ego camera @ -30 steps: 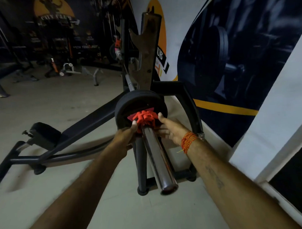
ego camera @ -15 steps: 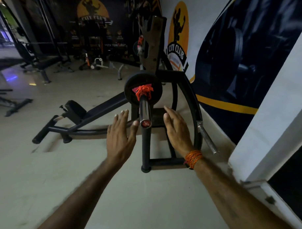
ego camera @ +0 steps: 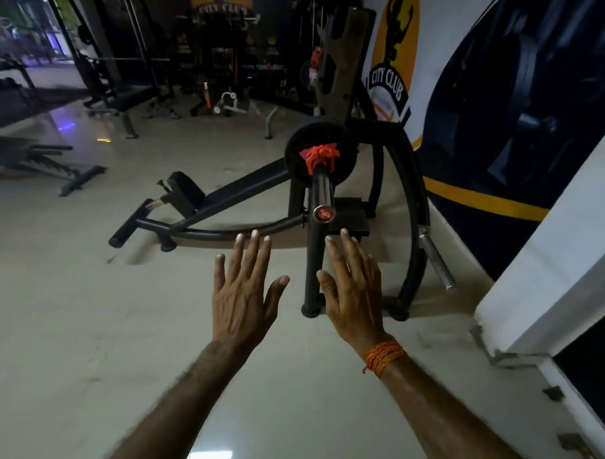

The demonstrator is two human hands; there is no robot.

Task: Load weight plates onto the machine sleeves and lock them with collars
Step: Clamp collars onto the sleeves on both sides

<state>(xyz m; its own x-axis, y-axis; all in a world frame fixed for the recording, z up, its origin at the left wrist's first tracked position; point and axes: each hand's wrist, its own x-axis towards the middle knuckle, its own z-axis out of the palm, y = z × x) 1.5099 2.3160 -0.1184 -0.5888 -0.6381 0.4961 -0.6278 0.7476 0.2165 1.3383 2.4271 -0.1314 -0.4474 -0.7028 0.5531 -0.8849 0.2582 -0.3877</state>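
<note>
Hovering empty, splayed: left hand, right hand; sleeve w/ plate, collar ahead.

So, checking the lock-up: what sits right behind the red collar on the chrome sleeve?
A round black weight plate sits directly behind the red collar on the chrome sleeve. Anything behind that plate is hidden.

One weight plate, one red collar, two chrome sleeves.

open floor leftward, machine frame and wall right
</note>
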